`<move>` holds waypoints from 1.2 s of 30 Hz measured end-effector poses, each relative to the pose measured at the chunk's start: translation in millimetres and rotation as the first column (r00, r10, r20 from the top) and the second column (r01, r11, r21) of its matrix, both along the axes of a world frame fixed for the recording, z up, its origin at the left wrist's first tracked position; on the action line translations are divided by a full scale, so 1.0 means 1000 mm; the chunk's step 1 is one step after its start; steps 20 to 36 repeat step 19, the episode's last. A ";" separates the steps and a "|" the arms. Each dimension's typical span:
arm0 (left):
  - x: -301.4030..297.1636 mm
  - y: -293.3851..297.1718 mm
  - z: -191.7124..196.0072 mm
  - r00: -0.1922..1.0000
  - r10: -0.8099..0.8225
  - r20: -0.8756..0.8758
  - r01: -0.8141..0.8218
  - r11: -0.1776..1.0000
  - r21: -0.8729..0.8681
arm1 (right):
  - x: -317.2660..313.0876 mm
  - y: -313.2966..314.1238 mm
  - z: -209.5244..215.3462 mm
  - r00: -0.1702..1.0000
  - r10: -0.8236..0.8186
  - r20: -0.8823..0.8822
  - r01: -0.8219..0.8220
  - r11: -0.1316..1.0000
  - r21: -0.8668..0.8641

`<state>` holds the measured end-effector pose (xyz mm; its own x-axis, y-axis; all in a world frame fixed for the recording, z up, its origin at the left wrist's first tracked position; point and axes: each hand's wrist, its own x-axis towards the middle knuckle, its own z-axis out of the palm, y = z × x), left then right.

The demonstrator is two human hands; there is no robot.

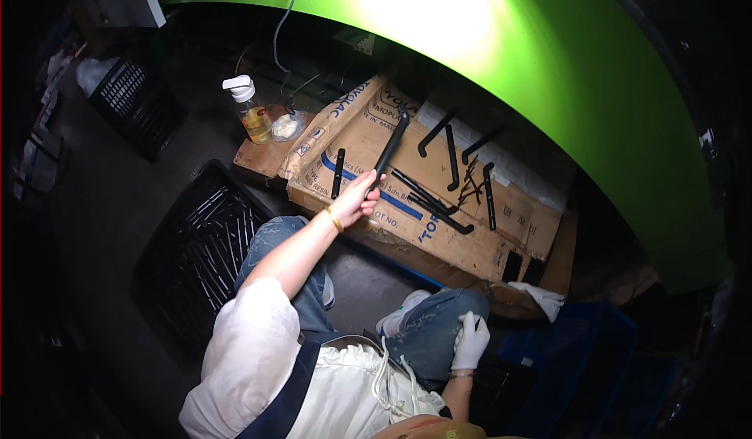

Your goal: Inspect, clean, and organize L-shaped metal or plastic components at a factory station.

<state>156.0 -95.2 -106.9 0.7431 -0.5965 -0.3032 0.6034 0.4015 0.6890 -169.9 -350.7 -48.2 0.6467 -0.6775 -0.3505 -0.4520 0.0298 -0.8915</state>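
Observation:
My left hand [358, 198], bare, is closed round the lower end of a long black handle-shaped part [389, 149]. It holds the part slanting up and away over a flattened cardboard box [466, 251]. Several similar black parts lie on the cardboard, among them a straight one [338, 173] left of my hand, a hooked one [452, 157] and another straight one [490, 196] to the right. Thin black pieces [470, 180] lie between these. My right hand [470, 343], in a white glove, rests on my right knee with its fingers apart and nothing visible in it.
At my left on the floor is a black crate [205, 177] holding many black parts. A pump bottle [255, 119] of yellow liquid stands beside a clear bag [287, 127]. A white cloth or glove [542, 298] hangs at the cardboard's right corner. A green panel [564, 86] arches overhead.

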 end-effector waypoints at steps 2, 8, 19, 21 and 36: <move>-0.049 0.003 0.036 0.998 -0.065 0.002 0.064 0.988 -0.142 | 0.009 0.008 0.001 0.991 0.104 -0.083 -0.119 0.973 -0.196; -0.158 0.016 0.099 0.995 -0.089 0.053 0.096 0.986 -0.140 | 0.042 0.078 0.055 0.886 0.425 0.186 -0.434 0.901 0.009; -0.218 0.035 0.122 0.967 -0.149 0.205 0.158 0.987 -0.032 | 0.043 0.131 0.120 0.665 0.743 -0.072 -0.649 0.528 -0.548; -0.218 0.035 0.122 0.967 -0.149 0.205 0.158 0.987 -0.032 | 0.043 0.131 0.120 0.665 0.743 -0.072 -0.649 0.528 -0.548; -0.218 0.035 0.122 0.967 -0.149 0.205 0.158 0.987 -0.032 | 0.043 0.131 0.120 0.665 0.743 -0.072 -0.649 0.528 -0.548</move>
